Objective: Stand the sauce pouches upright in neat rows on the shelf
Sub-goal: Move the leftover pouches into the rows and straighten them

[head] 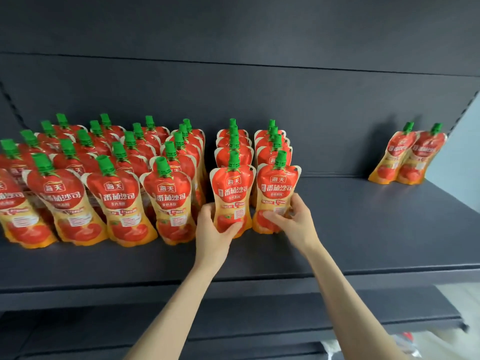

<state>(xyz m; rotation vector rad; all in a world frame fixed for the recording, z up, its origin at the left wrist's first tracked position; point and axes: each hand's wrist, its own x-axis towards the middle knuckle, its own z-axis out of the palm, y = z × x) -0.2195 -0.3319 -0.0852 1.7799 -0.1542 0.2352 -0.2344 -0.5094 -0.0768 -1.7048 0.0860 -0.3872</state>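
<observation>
Head view: leftmost pouches (pixel 10 193) cropped, seemingly upright

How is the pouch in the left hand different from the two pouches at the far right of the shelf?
The held pouch stands upright at the front of a row; the far-right pair leans left, apart from the rows. The left hand grips the first; nothing touches the pair. All have green caps and the same red label.
</observation>
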